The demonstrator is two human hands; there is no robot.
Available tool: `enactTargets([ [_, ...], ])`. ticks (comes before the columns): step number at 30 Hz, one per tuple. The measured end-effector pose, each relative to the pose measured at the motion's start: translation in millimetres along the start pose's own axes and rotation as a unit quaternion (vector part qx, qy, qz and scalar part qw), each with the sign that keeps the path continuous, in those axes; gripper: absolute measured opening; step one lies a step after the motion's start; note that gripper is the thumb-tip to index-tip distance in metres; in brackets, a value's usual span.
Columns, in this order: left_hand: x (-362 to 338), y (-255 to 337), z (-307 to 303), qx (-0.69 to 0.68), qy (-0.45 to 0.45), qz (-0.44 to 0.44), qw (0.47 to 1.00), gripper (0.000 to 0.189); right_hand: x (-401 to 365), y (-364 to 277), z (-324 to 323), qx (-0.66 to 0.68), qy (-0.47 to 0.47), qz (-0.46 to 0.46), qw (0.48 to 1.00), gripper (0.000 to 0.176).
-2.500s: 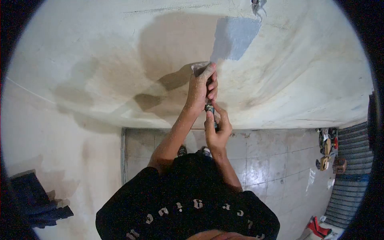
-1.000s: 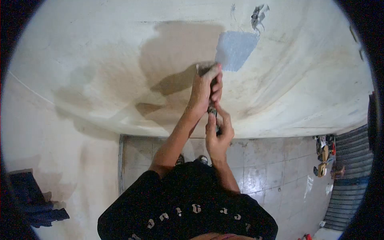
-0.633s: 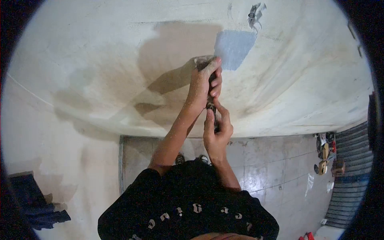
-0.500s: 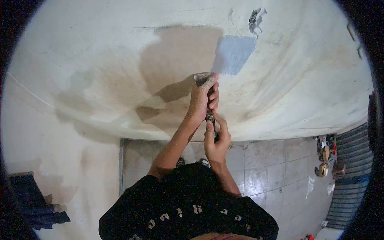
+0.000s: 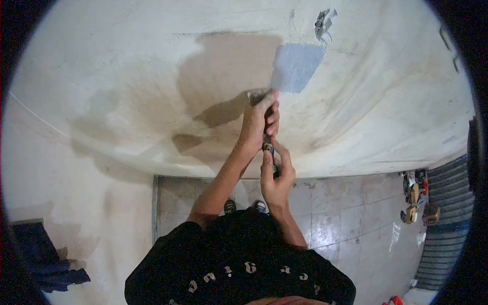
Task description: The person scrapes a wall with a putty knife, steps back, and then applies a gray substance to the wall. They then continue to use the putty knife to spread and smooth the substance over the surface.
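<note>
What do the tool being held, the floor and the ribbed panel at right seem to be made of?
Tool: unclear; dark with paler patches, mostly covered. Floor: probably ceramic or stone tile, semi-gloss: straight joints, a bright reflection. Ribbed panel: likely metal, dull finish, given its regular ridges, though plastic is possible.

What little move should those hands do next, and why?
Maybe nudge the tool a little way up beside the blue-grey patch, because its top end looks close to the patch's lower-left corner, and the left hand and right hand both seem to grip it.
</note>
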State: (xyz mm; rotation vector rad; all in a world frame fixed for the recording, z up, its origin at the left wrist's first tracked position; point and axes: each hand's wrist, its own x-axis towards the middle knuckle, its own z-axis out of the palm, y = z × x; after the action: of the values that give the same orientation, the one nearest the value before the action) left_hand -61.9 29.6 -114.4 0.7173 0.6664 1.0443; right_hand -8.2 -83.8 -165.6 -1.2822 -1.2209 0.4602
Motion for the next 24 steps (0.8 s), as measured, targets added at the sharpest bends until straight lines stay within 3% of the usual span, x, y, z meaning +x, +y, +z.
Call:
enactTargets([
  [6,1.9,5.1,3.6,0.009,-0.009,0.036,0.999,0.037,3.8,-11.6,-2.9,0.015,-0.012,0.046,0.999,0.031],
  [14,-2.6,-7.4,-0.4,-0.027,0.015,-0.023,0.999,0.036,-0.8,-0.4,-2.9,0.016,-0.004,0.043,0.999,0.031],
  [19,3.7,-7.5,1.6,-0.02,-0.019,0.016,0.999,0.036,-3.5,11.7,-6.9,0.029,-0.011,0.021,0.999,0.033],
  [21,6.3,-5.6,1.4,-0.023,-0.018,0.011,1.0,0.036,3.2,1.6,-7.8,0.04,-0.029,0.075,0.996,0.033],
  [24,5.0,8.3,9.8,-0.013,-0.027,0.029,0.999,0.038,12.2,-13.2,-8.8,0.025,-0.025,0.072,0.997,0.032],
])
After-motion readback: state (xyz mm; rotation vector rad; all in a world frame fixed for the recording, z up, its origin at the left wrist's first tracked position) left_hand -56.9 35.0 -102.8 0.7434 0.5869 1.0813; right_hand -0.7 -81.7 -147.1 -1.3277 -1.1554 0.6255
